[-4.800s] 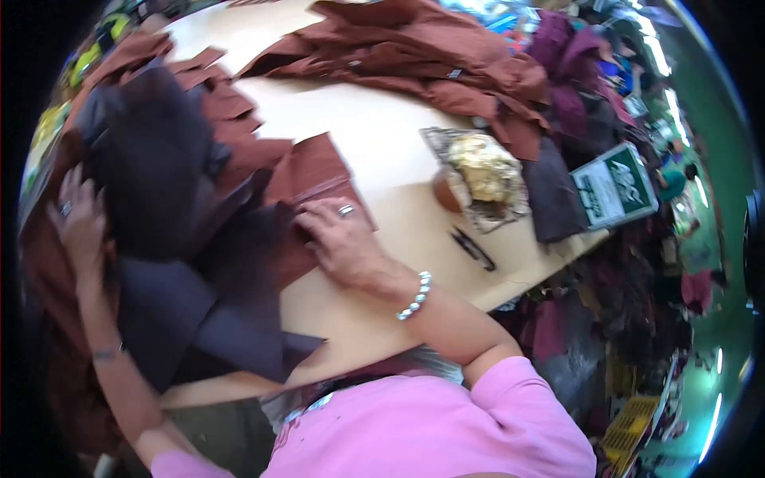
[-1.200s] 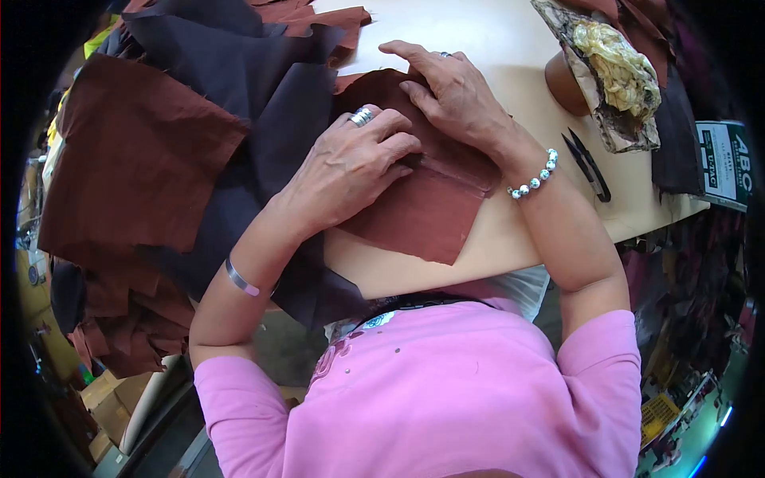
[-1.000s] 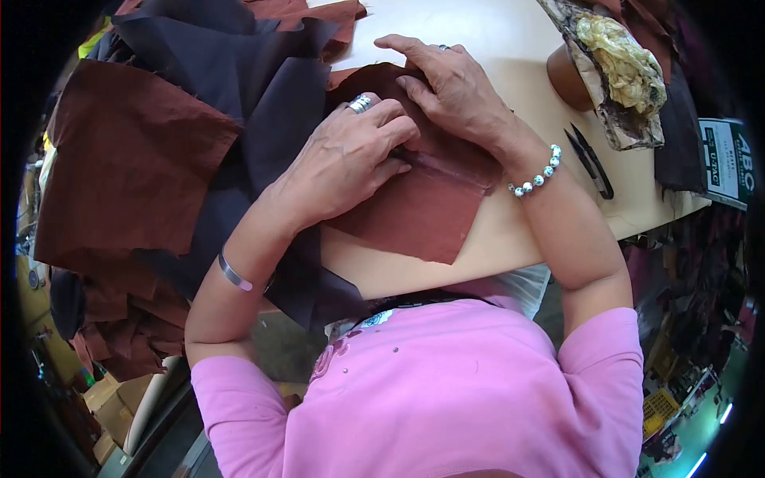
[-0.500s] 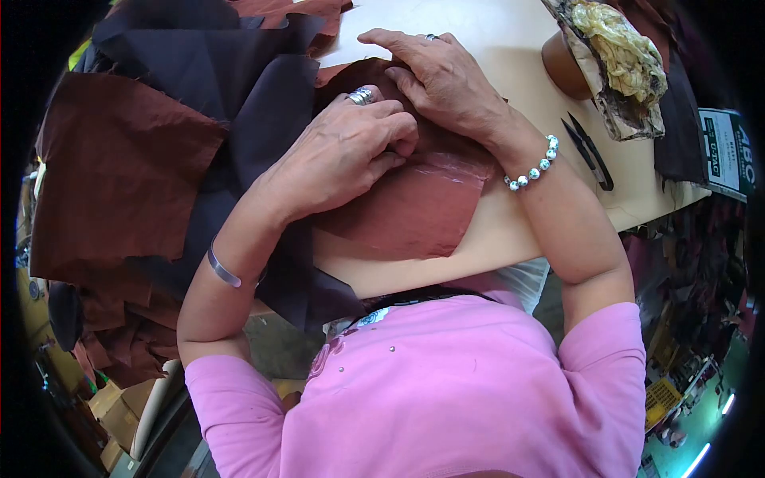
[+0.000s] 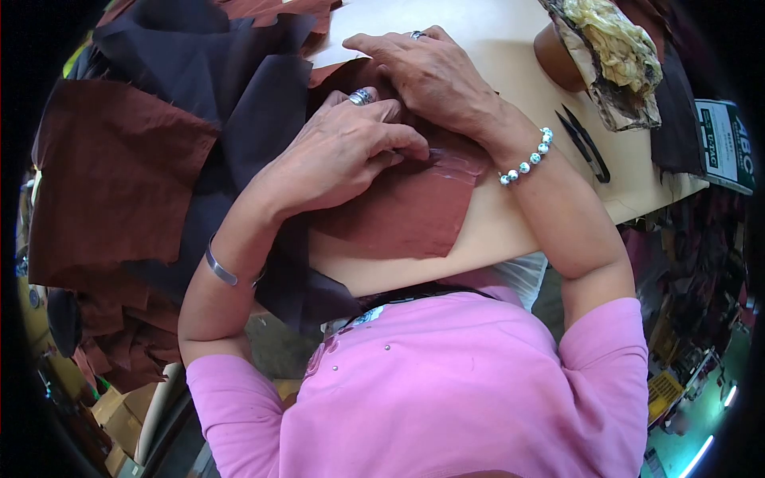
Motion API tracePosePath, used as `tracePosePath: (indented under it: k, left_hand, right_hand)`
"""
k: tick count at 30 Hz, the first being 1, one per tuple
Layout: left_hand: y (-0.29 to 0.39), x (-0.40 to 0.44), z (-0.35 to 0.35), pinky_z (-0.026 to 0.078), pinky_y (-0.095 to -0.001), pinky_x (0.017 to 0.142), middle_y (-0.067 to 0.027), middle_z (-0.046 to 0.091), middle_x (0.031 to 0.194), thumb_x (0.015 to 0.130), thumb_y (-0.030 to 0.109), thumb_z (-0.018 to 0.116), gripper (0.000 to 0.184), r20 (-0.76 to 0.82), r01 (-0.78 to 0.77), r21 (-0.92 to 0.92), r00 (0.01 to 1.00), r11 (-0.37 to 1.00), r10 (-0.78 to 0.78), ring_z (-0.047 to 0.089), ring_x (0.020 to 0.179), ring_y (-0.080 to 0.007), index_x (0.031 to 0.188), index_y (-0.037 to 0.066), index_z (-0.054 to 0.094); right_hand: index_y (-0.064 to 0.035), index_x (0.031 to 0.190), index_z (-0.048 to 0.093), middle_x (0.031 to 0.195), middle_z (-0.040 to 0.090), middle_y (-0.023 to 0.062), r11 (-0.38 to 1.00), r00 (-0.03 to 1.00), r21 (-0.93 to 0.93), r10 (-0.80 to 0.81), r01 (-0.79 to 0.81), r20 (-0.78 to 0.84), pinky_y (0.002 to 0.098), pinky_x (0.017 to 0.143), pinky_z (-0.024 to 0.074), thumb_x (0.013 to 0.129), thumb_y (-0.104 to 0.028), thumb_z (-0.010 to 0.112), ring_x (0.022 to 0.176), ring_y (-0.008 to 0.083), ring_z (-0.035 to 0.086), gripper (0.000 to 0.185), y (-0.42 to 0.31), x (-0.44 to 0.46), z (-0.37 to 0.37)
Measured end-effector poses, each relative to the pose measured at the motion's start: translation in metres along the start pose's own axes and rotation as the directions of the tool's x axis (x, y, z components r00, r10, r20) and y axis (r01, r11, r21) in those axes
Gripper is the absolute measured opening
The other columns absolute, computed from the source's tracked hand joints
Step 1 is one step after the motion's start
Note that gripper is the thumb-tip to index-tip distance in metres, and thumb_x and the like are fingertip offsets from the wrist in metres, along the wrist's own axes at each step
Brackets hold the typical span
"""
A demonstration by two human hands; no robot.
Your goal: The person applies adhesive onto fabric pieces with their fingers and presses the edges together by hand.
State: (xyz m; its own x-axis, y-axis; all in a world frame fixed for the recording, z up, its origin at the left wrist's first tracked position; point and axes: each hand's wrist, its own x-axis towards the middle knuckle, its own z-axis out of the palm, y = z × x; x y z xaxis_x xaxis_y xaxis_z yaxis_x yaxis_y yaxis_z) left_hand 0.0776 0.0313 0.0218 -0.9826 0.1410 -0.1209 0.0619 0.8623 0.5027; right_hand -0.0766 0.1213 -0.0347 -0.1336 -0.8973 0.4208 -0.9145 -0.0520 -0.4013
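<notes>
My left hand (image 5: 347, 147), with silver rings, rests on a reddish-brown cloth piece (image 5: 406, 219). Its index finger reaches out toward a shiny, wet-looking strip (image 5: 458, 165) across the cloth, with the thumb slightly apart below; the other fingers are bent and partly hidden. Beyond it, my right hand (image 5: 438, 76) lies spread over a darker brown part of the cloth (image 5: 351, 77), index finger stretched left. The two hands nearly meet, and they cover much of the cloth between them. Neither hand visibly grips anything.
Dark cloth (image 5: 263, 119) and brown cloth (image 5: 119, 175) are heaped at left, hanging over the table edge. Black thread snips (image 5: 586, 147) lie to the right. Behind them stands a brown pot (image 5: 558, 62) beside crumpled yellowish material (image 5: 613, 40). A labelled can (image 5: 725, 143) is at far right.
My left index finger has straightened and slid right along the shiny strip, away from the thumb. My right hand stays flat in nearly the same place. The whole view has shifted slightly.
</notes>
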Motion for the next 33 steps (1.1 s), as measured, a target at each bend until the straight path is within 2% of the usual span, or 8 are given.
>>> tracePosePath:
  k: [4, 7, 13, 16, 19, 22, 29, 33]
  left_hand:
    - [0.006, 0.000, 0.013, 0.037, -0.0342, 0.085, -0.0051, 0.053, 0.087, 0.082, 0.010, 0.060, 0.011, -0.196, -0.096, 0.110, 0.974, 0.989, 0.116, 0.051, 0.091, -0.0244, 0.092, 0.013, 0.063]
    - [0.010, 0.005, 0.027, 0.037, -0.0369, 0.085, -0.0051, 0.053, 0.090, 0.082, 0.009, 0.059, 0.015, -0.223, -0.066, 0.067, 0.972, 0.996, 0.080, 0.050, 0.092, -0.0251, 0.095, 0.015, 0.064]
    - [0.012, 0.005, 0.025, 0.036, -0.0405, 0.087, -0.0050, 0.053, 0.091, 0.082, 0.011, 0.059, 0.014, -0.116, -0.045, -0.025, 0.992, 0.999, 0.042, 0.051, 0.092, -0.0242, 0.096, 0.013, 0.063]
    - [0.014, 0.004, 0.024, 0.035, -0.0398, 0.086, -0.0050, 0.052, 0.088, 0.083, 0.011, 0.059, 0.013, -0.125, -0.068, -0.005, 0.990, 0.998, 0.067, 0.052, 0.089, -0.0241, 0.096, 0.013, 0.063]
    - [0.019, 0.008, 0.035, 0.035, -0.0402, 0.084, -0.0046, 0.052, 0.087, 0.083, 0.011, 0.059, 0.014, -0.283, -0.118, -0.012, 0.953, 0.993, 0.110, 0.052, 0.087, -0.0241, 0.096, 0.014, 0.063]
    - [0.025, 0.014, 0.043, 0.035, -0.0405, 0.082, -0.0037, 0.052, 0.087, 0.083, 0.012, 0.059, 0.013, -0.274, -0.044, -0.001, 0.961, 0.999, 0.042, 0.052, 0.087, -0.0238, 0.096, 0.015, 0.063]
    - [0.019, 0.014, 0.041, 0.032, -0.0366, 0.072, -0.0017, 0.048, 0.085, 0.083, 0.009, 0.058, 0.029, -0.205, -0.141, 0.052, 0.967, 0.989, 0.149, 0.051, 0.084, -0.0206, 0.106, 0.026, 0.065]
    - [0.022, 0.012, 0.041, 0.034, -0.0371, 0.075, -0.0023, 0.049, 0.087, 0.081, 0.013, 0.060, 0.019, -0.255, -0.151, 0.096, 0.952, 0.984, 0.171, 0.051, 0.086, -0.0211, 0.099, 0.019, 0.063]
  right_hand:
    - [-0.0181, 0.127, 0.050, 0.099, 0.066, 0.0035, 1.000, 1.000, -0.013, -0.011, 0.011, -0.023, 0.0317, 0.080, 0.0397, 0.080, -0.007, 0.056, 0.089, 0.0170, 0.062, 0.049, -0.002, 0.001, -0.002]
    - [-0.0184, 0.126, 0.051, 0.098, 0.066, 0.0034, 1.000, 0.999, -0.016, -0.027, 0.027, -0.018, 0.0315, 0.080, 0.0394, 0.080, -0.006, 0.056, 0.089, 0.0165, 0.062, 0.049, 0.002, 0.002, -0.001]
    - [-0.0200, 0.127, 0.051, 0.098, 0.066, 0.0031, 0.999, 0.998, -0.004, -0.053, 0.053, 0.027, 0.0319, 0.080, 0.0399, 0.081, -0.005, 0.056, 0.088, 0.0156, 0.061, 0.048, 0.004, 0.002, -0.004]
    - [-0.0209, 0.127, 0.051, 0.096, 0.065, 0.0019, 0.993, 0.995, -0.053, -0.102, 0.101, -0.009, 0.0312, 0.078, 0.0401, 0.082, -0.006, 0.057, 0.085, 0.0156, 0.061, 0.047, 0.005, 0.002, -0.002]
    - [-0.0212, 0.127, 0.051, 0.095, 0.065, 0.0005, 0.994, 0.997, -0.086, -0.069, 0.070, 0.018, 0.0304, 0.076, 0.0402, 0.083, -0.009, 0.057, 0.082, 0.0161, 0.060, 0.047, 0.004, 0.001, -0.004]
    - [-0.0212, 0.127, 0.051, 0.093, 0.064, -0.0007, 0.993, 0.997, -0.094, -0.076, 0.076, 0.001, 0.0302, 0.075, 0.0402, 0.083, -0.010, 0.057, 0.080, 0.0163, 0.060, 0.046, 0.008, 0.000, -0.002]
    - [-0.0208, 0.127, 0.051, 0.089, 0.063, -0.0009, 0.984, 0.993, -0.139, -0.115, 0.113, -0.002, 0.0300, 0.074, 0.0398, 0.083, -0.010, 0.056, 0.076, 0.0163, 0.059, 0.046, 0.010, 0.000, -0.001]
    - [-0.0194, 0.126, 0.051, 0.089, 0.063, -0.0005, 0.983, 0.993, -0.141, -0.120, 0.119, 0.002, 0.0301, 0.074, 0.0399, 0.083, -0.009, 0.055, 0.076, 0.0168, 0.059, 0.045, 0.010, 0.001, -0.002]
